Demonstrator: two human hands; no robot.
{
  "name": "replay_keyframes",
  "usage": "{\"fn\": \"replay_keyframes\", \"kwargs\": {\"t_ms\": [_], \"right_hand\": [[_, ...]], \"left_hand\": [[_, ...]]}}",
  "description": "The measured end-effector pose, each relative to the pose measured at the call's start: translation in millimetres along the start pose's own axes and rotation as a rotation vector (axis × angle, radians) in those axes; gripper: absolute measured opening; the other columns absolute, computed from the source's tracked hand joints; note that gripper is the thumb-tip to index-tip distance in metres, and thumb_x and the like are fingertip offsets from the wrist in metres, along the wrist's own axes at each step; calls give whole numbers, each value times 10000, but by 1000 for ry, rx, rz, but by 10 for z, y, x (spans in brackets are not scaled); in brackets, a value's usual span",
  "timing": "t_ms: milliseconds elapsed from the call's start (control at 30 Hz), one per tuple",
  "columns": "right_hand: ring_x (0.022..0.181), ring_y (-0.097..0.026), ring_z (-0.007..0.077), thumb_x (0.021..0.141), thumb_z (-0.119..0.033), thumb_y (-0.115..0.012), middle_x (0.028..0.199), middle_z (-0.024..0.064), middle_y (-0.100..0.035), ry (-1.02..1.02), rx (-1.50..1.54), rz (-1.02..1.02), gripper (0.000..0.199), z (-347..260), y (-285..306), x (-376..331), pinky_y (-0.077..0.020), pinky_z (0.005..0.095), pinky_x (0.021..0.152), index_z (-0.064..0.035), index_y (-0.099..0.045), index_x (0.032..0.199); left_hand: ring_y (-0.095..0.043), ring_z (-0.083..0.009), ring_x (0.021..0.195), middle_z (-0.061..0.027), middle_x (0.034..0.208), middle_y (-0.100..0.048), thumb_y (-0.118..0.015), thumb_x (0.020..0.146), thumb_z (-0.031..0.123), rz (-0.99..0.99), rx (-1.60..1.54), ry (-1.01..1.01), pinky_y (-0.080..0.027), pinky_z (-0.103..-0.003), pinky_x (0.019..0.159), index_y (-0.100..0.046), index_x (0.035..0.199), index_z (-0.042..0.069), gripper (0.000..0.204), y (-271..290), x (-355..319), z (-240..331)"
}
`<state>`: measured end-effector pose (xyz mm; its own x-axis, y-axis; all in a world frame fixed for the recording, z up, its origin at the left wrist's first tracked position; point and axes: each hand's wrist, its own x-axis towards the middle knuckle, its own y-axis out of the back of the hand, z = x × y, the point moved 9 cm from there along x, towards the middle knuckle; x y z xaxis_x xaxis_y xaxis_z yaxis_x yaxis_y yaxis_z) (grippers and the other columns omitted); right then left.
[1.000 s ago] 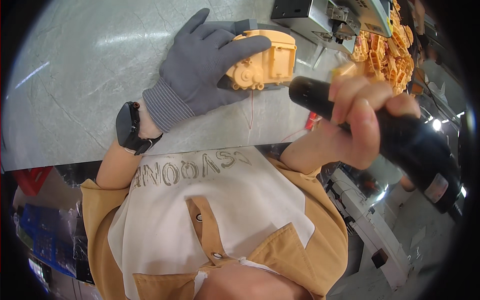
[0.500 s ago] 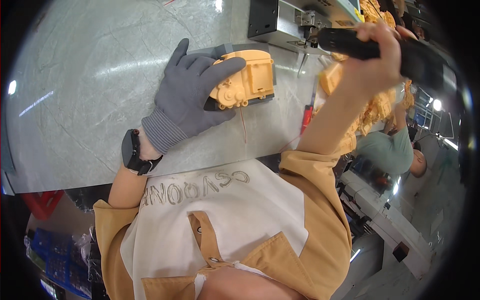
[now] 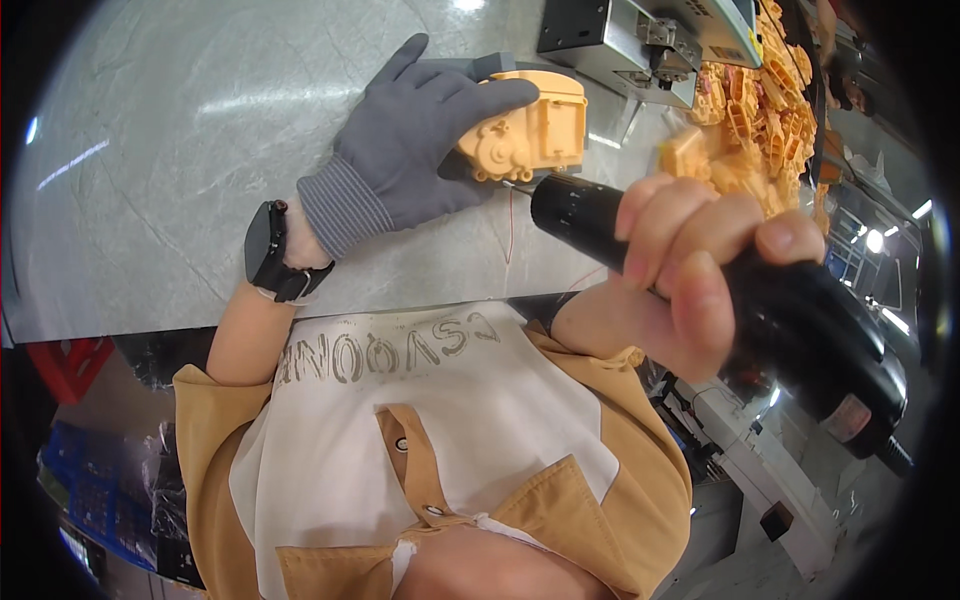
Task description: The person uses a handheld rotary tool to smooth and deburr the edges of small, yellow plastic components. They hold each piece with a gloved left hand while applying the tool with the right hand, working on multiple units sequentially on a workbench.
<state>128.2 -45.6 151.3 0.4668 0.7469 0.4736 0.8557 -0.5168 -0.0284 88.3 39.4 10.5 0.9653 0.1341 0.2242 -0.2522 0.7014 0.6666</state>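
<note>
My left hand [image 3: 410, 145], in a grey knit glove, presses on an orange plastic housing [image 3: 545, 125], its thumb across the top and its fingers bent around the left side. The housing rests in a dark grey block [image 3: 492, 66], mostly hidden beneath it. My bare right hand [image 3: 690, 255] is wrapped round a black electric screwdriver [image 3: 585, 212]. The screwdriver's thin bit points left, its tip close to the housing's lower edge; whether they touch, I cannot tell. A thin red wire [image 3: 511, 235] lies on the table below the housing.
A metal box-shaped machine [image 3: 620, 45] stands at the far right of the grey table [image 3: 230, 190]. Beside it lies a large pile of orange plastic parts [image 3: 765, 120]. A red crate [image 3: 68, 372] and a blue basket [image 3: 75, 470] sit below the table at left.
My right hand has brought the screwdriver down from beside the machine to the housing's lower edge. My left hand keeps its hold on the housing. The whole view has shifted slightly.
</note>
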Motion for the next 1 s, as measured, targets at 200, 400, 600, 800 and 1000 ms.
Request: {"fn": "replay_keyframes", "kwargs": {"t_ms": [200,400,600,800,1000], "right_hand": [[464,-413,161,694,-9,-453,571,48,-408,-9,-18,37,363,78,0,49,-385,346,541,-40,-383,1049],[447,-413,163,682,-7,-469,570,58,-404,8,-66,-6,352,151,-68,96,-396,357,513,-42,-364,1016],[434,-425,169,674,13,-511,553,60,-410,-31,-117,27,328,206,-160,94,-396,365,481,-60,-343,945],[449,-435,172,710,0,-529,576,55,-436,-24,-98,-8,343,224,-201,32,-394,360,504,-69,-351,996],[462,-461,162,717,25,-528,582,35,-468,19,110,120,365,77,367,101,-435,350,519,-69,-377,1035]], "left_hand": [[-453,-246,1102,-60,1078,-528,-760,557,200,22,10,-5,-207,-485,1050,-407,1243,227,772,2,-1,9],[-466,-231,1089,-57,1072,-534,-770,557,208,22,0,-3,-210,-485,1049,-434,1222,205,745,16,4,30],[-493,-209,1057,-37,1030,-558,-768,548,227,47,-62,-2,-214,-484,1048,-454,1207,202,730,0,-2,-30],[-492,-221,1057,-37,983,-559,-755,555,213,48,-25,-18,-221,-483,1044,-454,1208,203,719,34,-11,4],[-474,-231,1060,-44,962,-537,-734,570,213,73,-43,-28,-197,-474,1058,-445,1218,203,709,62,7,9]]}}
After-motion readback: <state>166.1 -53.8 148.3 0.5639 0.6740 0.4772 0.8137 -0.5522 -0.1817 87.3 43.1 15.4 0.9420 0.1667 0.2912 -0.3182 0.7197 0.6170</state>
